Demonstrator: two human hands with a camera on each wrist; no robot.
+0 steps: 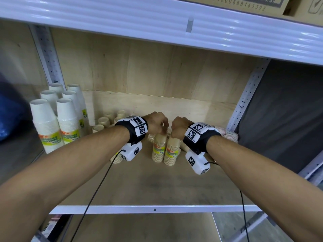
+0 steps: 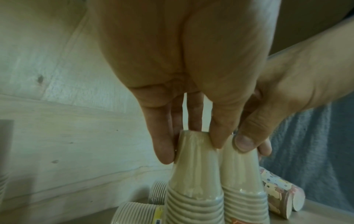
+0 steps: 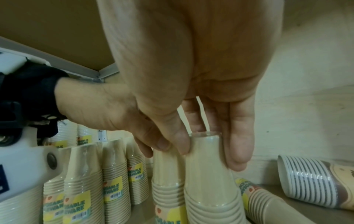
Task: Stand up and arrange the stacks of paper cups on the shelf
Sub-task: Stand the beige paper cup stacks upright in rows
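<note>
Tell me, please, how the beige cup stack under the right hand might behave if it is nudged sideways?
The beige cup stack is tall, narrow and gripped by the right hand only at its top, so it probably tips easily. Its clear wrap looks glossy, so fingers may slip. It stands close beside the neighbouring stack, held by the left hand, and would likely knock it.

Above you, cardboard boxes sit on the upper shelf; a blue bag lies off to your left.
</note>
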